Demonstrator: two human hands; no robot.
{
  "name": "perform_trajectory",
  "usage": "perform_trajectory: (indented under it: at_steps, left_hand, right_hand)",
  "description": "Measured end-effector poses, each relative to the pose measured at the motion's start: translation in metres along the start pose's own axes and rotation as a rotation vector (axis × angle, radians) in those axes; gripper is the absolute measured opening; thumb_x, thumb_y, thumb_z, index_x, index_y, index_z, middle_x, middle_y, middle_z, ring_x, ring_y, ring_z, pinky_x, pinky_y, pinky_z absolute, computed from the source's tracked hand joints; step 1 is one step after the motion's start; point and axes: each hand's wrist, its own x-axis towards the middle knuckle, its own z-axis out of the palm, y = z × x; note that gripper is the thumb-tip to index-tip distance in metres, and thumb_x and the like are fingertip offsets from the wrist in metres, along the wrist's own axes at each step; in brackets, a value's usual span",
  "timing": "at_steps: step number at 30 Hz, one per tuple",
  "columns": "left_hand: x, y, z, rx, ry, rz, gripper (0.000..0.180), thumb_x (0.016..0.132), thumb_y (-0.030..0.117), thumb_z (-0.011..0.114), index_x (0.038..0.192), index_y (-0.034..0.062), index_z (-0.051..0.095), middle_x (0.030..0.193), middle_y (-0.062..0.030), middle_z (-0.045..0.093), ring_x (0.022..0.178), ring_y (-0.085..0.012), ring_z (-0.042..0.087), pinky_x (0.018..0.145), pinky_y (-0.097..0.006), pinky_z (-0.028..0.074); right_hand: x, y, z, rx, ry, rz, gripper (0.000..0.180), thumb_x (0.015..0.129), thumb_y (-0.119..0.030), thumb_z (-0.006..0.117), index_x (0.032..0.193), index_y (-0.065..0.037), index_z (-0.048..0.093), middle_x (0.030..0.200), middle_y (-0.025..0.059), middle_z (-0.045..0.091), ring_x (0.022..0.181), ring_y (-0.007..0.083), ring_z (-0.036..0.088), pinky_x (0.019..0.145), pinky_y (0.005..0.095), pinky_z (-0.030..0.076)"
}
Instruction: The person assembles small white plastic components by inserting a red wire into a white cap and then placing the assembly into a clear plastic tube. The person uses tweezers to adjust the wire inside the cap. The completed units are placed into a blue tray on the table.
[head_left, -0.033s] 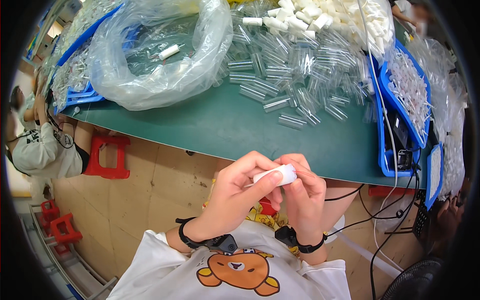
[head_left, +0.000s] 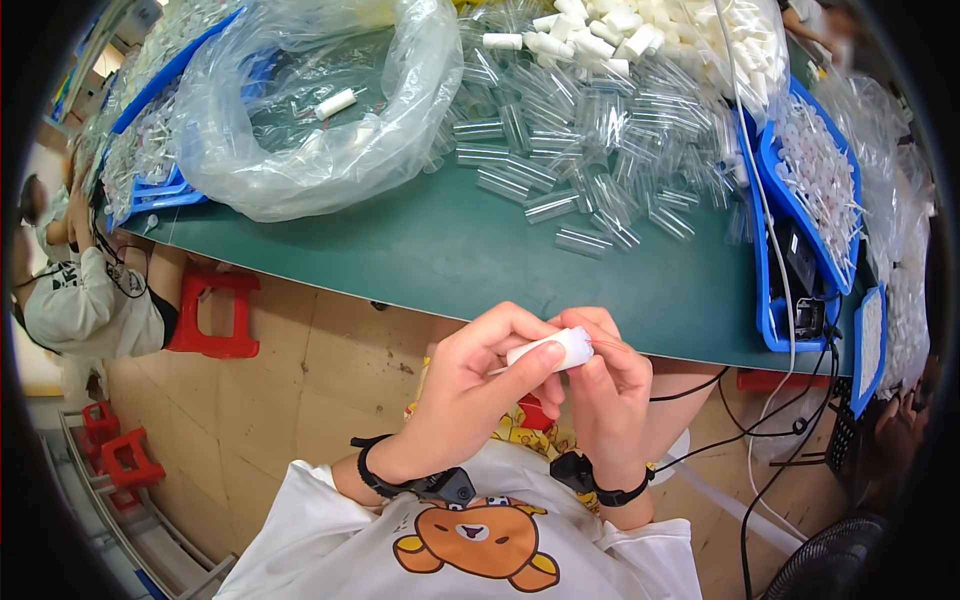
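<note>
Both of our hands meet just below the near edge of the green table (head_left: 420, 250), over our lap rather than over the work surface. Our left hand (head_left: 470, 390) has its thumb and fingers closed around a small white cylinder (head_left: 552, 350), and our right hand (head_left: 605, 385) curls its fingers against the cylinder's right end — whether those fingertips pinch it or only press on it we cannot tell. We judge the main risk to be a drop: the piece is small and smooth-looking, held off the table, so a slip would probably send it to the tiled floor (head_left: 300, 380) near the red stool (head_left: 215, 310). Cables (head_left: 760, 420) hang close beside our right wrist — a snag there could jolt the grip. The clear tubes (head_left: 585, 240) nearest the table's edge could also roll off if nudged.
</note>
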Motion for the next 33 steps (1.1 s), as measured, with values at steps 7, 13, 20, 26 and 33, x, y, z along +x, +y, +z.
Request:
perform_trajectory:
  at_steps: [7, 13, 20, 26, 33]
  left_hand:
    - [0.006, -0.001, 0.002, 0.003, 0.018, -0.080, 0.014, 0.088, 0.007, 0.053, 0.099, -0.0014, 0.054, 0.089, -0.0084, 0.058, 0.072, -0.0102, 0.056, 0.061, -0.023, 0.049]
    - [0.004, -0.002, -0.002, 0.440, -0.034, 0.169, 0.019, 0.079, 0.000, 0.061, 0.098, -0.0012, 0.063, 0.092, -0.0064, 0.052, 0.081, -0.0131, 0.055, 0.063, -0.023, 0.048]
    - [0.001, 0.010, -0.003, 0.441, -0.101, 0.054, 0.027, 0.072, -0.007, 0.066, 0.098, -0.0021, 0.064, 0.094, -0.0080, 0.053, 0.085, -0.0154, 0.055, 0.072, -0.026, 0.048]
    - [-0.002, -0.008, -0.007, 0.053, -0.142, 0.087, 0.022, 0.072, -0.010, 0.065, 0.093, -0.0036, 0.059, 0.097, -0.0101, 0.051, 0.093, -0.0168, 0.053, 0.079, -0.027, 0.046]
    - [-0.005, -0.018, -0.007, -0.151, -0.190, -0.058, 0.010, 0.083, 0.002, 0.059, 0.093, -0.0016, 0.057, 0.097, -0.0045, 0.052, 0.092, -0.0113, 0.052, 0.080, -0.022, 0.044]
  right_hand:
    - [0.001, -0.011, -0.006, 0.132, 0.067, 0.167, 0.046, 0.078, -0.003, 0.062, 0.120, 0.006, 0.045, 0.107, 0.0099, 0.047, 0.098, 0.0170, 0.048, 0.079, 0.0284, 0.044]
    - [0.001, -0.013, -0.015, -0.299, -0.067, -0.093, 0.049, 0.064, 0.004, 0.074, 0.109, 0.004, 0.056, 0.104, 0.0091, 0.047, 0.092, 0.0156, 0.052, 0.075, 0.0268, 0.046]
    - [-0.005, -0.010, -0.012, -0.298, 0.000, -0.125, 0.051, 0.059, -0.001, 0.080, 0.106, 0.002, 0.059, 0.094, 0.0088, 0.054, 0.083, 0.0156, 0.056, 0.070, 0.0256, 0.048]
    - [-0.015, -0.004, -0.009, -0.411, 0.114, -0.175, 0.040, 0.057, -0.017, 0.083, 0.086, -0.001, 0.061, 0.084, 0.0088, 0.053, 0.075, 0.0188, 0.056, 0.066, 0.0291, 0.047]
    - [-0.020, -0.004, -0.008, -0.603, 0.145, -0.159, 0.025, 0.070, -0.018, 0.071, 0.081, -0.004, 0.053, 0.077, 0.0038, 0.044, 0.067, 0.0146, 0.046, 0.062, 0.0254, 0.038]
